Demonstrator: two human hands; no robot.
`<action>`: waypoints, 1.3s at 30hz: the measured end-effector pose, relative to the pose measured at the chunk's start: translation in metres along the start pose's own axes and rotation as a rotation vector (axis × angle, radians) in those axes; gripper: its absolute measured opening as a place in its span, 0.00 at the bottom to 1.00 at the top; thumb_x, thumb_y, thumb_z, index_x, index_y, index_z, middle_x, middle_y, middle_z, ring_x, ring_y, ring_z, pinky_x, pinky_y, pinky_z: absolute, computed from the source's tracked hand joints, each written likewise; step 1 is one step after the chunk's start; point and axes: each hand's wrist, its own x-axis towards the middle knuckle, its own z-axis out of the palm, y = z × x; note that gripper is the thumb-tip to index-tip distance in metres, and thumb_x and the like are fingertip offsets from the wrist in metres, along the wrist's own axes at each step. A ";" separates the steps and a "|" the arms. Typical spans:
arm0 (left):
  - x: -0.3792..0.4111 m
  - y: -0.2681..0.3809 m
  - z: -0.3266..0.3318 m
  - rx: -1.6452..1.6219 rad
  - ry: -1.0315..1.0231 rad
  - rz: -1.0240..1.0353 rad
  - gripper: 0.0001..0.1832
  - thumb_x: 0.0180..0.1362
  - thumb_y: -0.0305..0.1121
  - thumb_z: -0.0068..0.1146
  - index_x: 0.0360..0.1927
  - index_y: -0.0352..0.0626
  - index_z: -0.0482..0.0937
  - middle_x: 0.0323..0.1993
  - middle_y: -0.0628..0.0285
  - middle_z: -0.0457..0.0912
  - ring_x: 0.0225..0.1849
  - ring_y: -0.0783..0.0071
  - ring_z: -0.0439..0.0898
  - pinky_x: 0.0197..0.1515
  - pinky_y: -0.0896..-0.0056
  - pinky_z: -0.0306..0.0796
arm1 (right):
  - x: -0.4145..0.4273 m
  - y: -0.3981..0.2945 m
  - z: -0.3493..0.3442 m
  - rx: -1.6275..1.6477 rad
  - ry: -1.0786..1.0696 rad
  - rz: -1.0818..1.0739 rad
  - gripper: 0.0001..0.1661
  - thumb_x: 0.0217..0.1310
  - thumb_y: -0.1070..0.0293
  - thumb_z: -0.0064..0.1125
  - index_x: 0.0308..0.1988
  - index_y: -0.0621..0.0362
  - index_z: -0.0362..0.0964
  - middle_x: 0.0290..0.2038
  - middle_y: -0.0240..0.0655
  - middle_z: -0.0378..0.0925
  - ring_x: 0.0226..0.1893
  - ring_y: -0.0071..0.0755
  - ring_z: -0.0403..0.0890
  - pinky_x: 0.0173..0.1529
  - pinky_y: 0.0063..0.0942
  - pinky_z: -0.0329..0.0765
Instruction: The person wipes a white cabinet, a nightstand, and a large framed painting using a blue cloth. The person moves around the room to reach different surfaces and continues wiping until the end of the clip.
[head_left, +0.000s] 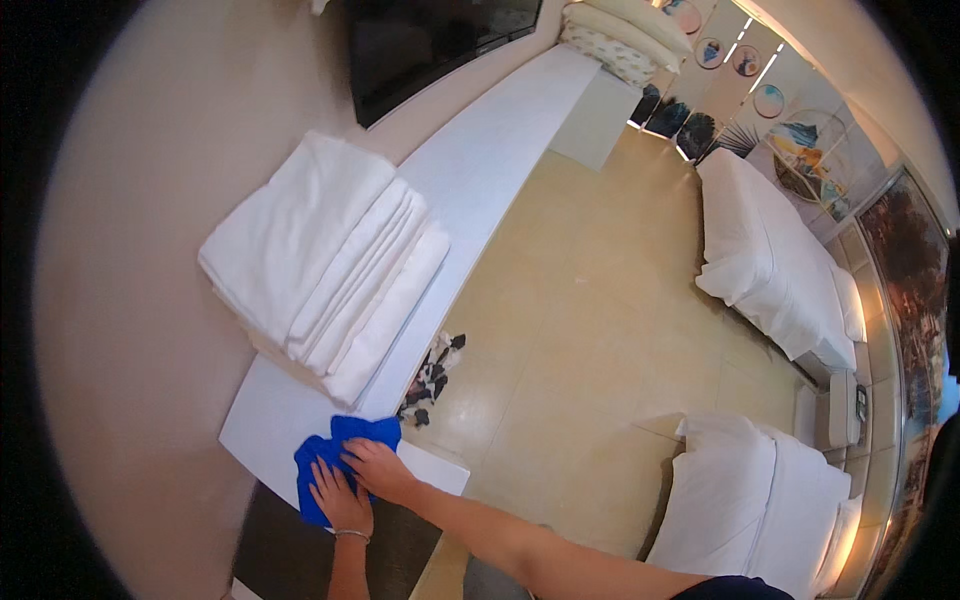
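Observation:
A blue cloth (311, 450) lies bunched on the near end of a long white countertop (262, 397). My left hand (341, 499) rests flat on its lower part, fingers spread, a bracelet at the wrist. Just right of it, my right hand (379, 469) presses on the cloth with fingers slightly bent. Neither hand is seen to grip the cloth. Beyond the hands, a tall stack of folded white towels or linens (322, 247) sits on the same countertop against the wall.
A dark television (442, 52) hangs on the wall. Pillows (615, 45) lie at the counter's far end. A black-and-white patterned item (435, 382) shows beside the counter edge. Two beds with white covers (765, 255) stand across the tiled floor (585, 315), a nightstand (844, 409) between them.

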 end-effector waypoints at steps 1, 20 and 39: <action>-0.002 0.004 -0.001 0.030 -0.017 -0.026 0.26 0.58 0.37 0.45 0.56 0.29 0.62 0.68 0.46 0.47 0.70 0.50 0.44 0.66 0.46 0.42 | -0.003 -0.003 -0.002 0.002 -0.007 0.014 0.22 0.47 0.71 0.57 0.46 0.63 0.71 0.50 0.42 0.67 0.53 0.46 0.66 0.52 0.41 0.66; -0.025 0.189 0.086 -0.788 -0.285 0.258 0.13 0.48 0.28 0.53 0.39 0.37 0.77 0.37 0.45 0.79 0.37 0.46 0.77 0.44 0.56 0.73 | -0.209 0.112 -0.192 0.570 -0.141 0.696 0.23 0.52 0.53 0.58 0.38 0.63 0.76 0.31 0.47 0.78 0.32 0.43 0.78 0.38 0.38 0.72; 0.221 0.451 -0.020 -1.606 -1.121 -0.152 0.30 0.60 0.53 0.48 0.54 0.37 0.70 0.49 0.60 0.76 0.48 0.73 0.75 0.52 0.71 0.67 | -0.119 0.226 -0.531 0.657 0.239 0.402 0.19 0.45 0.75 0.64 0.43 0.58 0.76 0.49 0.40 0.69 0.52 0.40 0.70 0.56 0.33 0.66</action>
